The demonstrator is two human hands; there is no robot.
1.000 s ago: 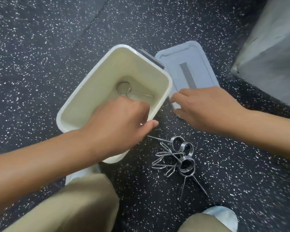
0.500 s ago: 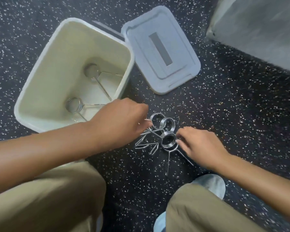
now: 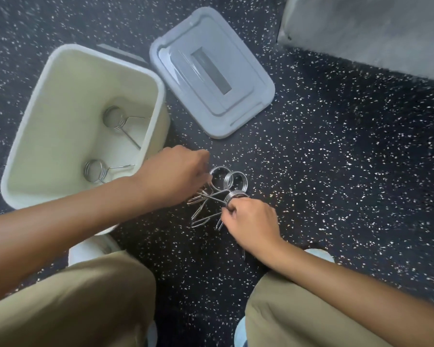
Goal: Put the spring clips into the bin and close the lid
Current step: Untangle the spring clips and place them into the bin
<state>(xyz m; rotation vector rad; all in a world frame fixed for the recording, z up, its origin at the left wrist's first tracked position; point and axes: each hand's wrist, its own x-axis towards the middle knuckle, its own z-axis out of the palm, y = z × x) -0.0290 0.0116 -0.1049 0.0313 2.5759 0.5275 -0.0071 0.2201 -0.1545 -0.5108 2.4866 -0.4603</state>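
- Nearest to us, our two knees in tan trousers (image 3: 68, 304) fill the bottom of the view, with pale shoes showing beside them on the dark speckled floor (image 3: 336, 171).
- Our right hand (image 3: 251, 221) sits just past the right knee, its fingers curled together and pinched on the wire of the nearest spring clip in the pile (image 3: 221, 194); the coil of that clip shows just above the knuckles.
- Our left hand (image 3: 176, 174) reaches in from the left onto the same pile, its back towards us. The fingertips are hidden under the hand, so we cannot tell whether they are closed on a clip or only touching one.
- The pile itself lies on the floor between our hands: several metal spring clips tangled together, coils at the far side, long legs pointing back at us.
- Left of the pile, touching our left forearm in the view, stands the cream bin (image 3: 35, 116), open at the top. Two clips lie on its bottom: one nearer us (image 3: 95, 170), one farther (image 3: 114, 120).
- Beyond the pile and just beside the bin's right wall, the grey lid (image 3: 248, 78) lies flat on the floor, apart from the bin's opening.
- Farthest off, at the upper right, a grey block (image 3: 373, 31) rests on the floor.
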